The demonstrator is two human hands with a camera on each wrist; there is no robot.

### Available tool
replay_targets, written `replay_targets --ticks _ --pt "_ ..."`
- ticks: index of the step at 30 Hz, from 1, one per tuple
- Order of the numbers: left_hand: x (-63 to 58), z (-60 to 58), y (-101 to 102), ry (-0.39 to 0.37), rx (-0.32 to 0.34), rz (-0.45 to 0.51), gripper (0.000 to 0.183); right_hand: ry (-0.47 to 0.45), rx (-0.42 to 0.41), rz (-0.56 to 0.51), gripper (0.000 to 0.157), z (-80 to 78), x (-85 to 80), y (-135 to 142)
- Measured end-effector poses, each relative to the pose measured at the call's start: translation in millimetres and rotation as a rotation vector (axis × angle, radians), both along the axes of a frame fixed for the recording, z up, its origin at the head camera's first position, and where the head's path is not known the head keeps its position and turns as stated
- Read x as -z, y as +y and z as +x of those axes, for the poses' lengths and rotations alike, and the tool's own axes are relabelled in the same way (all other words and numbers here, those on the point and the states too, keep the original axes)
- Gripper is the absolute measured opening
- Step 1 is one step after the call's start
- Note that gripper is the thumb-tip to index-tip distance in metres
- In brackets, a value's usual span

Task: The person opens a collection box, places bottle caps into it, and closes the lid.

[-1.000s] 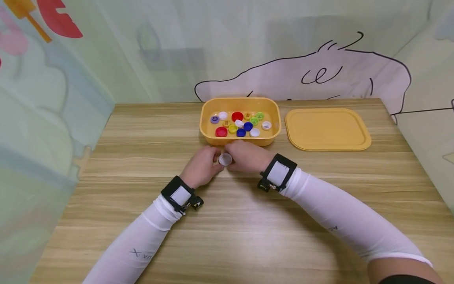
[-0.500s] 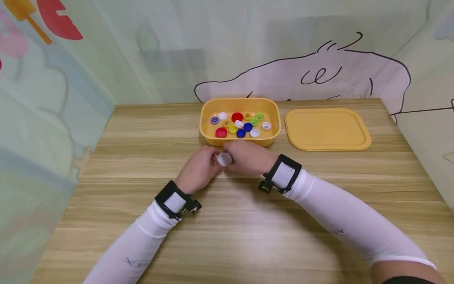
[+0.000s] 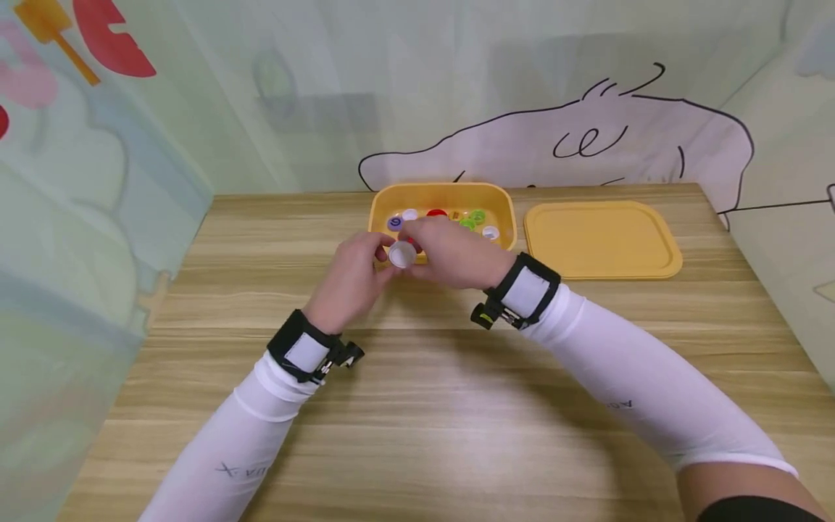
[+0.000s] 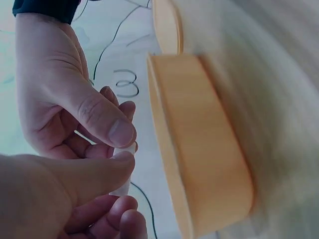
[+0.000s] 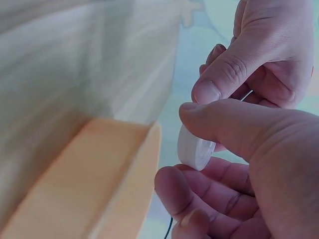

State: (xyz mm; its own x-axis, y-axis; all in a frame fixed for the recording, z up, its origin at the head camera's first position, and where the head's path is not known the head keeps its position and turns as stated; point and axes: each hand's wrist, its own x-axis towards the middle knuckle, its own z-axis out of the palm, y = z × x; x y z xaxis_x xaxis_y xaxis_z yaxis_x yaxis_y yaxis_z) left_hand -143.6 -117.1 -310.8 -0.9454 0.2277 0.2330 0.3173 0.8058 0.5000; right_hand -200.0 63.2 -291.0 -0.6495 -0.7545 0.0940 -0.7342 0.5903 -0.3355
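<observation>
A white bottle cap (image 3: 402,254) is held between both hands, raised in front of the yellow box (image 3: 511,217), and overlaps its front side in the head view. My left hand (image 3: 349,279) pinches the cap from the left, thumb on its edge in the left wrist view. From the other side my right hand (image 3: 459,254) grips it, the thumb over the top of the cap (image 5: 194,148) and fingers curled beneath. Both thumbs sit close together at the cap's edge. Behind the hands, several coloured caps lie inside the box, among them a purple cap (image 3: 394,222) and a green cap (image 3: 478,217); others are hidden.
To the right of the box, a flat yellow lid (image 3: 603,239) lies on the wooden table (image 3: 417,435). A printed curtain (image 3: 430,80) stands directly behind the table's far edge, and another printed panel (image 3: 72,254) runs along the left.
Both hands have lifted and moved away from me with the white bottle cap, from the table in front of the box up to its near rim. They now cover several caps.
</observation>
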Motion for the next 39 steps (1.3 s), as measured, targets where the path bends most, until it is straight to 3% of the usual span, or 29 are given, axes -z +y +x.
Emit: replay_targets --ticks 4,10,17,21,30,39 --pt "-6.2 -13.4 -0.3 0.021 -0.016 -0.015 0.031 0.013 0.005 -0.020 0.039 -13.3 -4.1 -2.4" --pt "-11.9 -35.7 0.7 -0.020 -0.059 -0.066 0.037 -0.050 0.038 -0.004 0.038 -32.9 -10.3 -7.4" --pt "-9.9 -63.8 1.7 -0.028 -0.086 -0.114 0.033 -0.076 0.075 0.039 0.039 -57.9 -10.6 -14.6" --pt "-5.7 -76.4 2.9 -0.071 -0.126 -0.143 0.035 -0.098 0.109 0.072 0.042 -69.7 -5.6 -17.9" --pt "6.9 -92.3 5.3 -0.114 -0.167 -0.242 0.033 -0.144 0.163 0.163 0.041 -84.5 7.5 -25.4" --pt "13.0 -97.7 9.2 -0.102 -0.184 -0.282 0.027 -0.115 0.144 0.171 0.037 -89.5 14.4 -25.2"
